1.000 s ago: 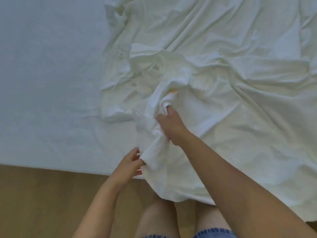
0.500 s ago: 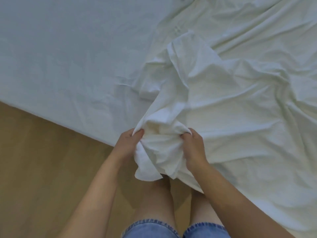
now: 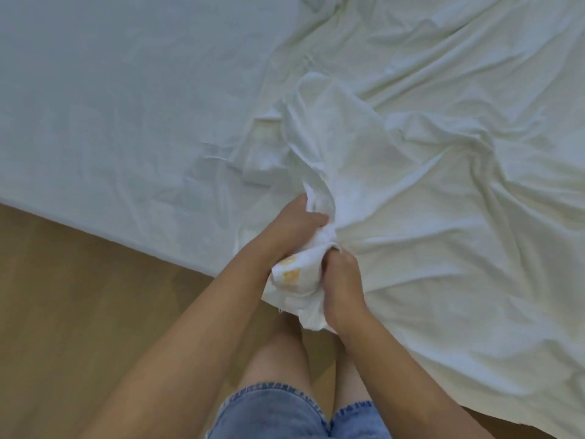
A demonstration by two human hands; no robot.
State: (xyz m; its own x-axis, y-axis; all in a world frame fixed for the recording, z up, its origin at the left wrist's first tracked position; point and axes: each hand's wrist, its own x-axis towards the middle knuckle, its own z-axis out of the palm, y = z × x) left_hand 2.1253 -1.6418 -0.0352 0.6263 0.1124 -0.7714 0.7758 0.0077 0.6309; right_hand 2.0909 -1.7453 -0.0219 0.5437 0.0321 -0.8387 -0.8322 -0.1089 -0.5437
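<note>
A crumpled white sheet (image 3: 427, 185) lies over the right half of the bed and hangs off its near edge. My left hand (image 3: 291, 226) grips a bunched fold of the sheet near the bed's edge, fingers curled into the cloth. Just below and to the right, my right hand (image 3: 343, 286) grips the same bunch from the other side. Between the hands a gathered corner (image 3: 292, 277) of the sheet shows faint yellow marks. The fingertips of both hands are buried in the cloth.
The mattress (image 3: 126, 106) under a smooth pale cover fills the left and top. A wooden floor (image 3: 79, 296) runs along the near left. My bare legs and denim shorts (image 3: 285, 413) stand right at the bed's edge.
Both hands have come close together on the bunched sheet. The left hand moved up onto the fold and the gathered corner with yellow marks now shows between them.
</note>
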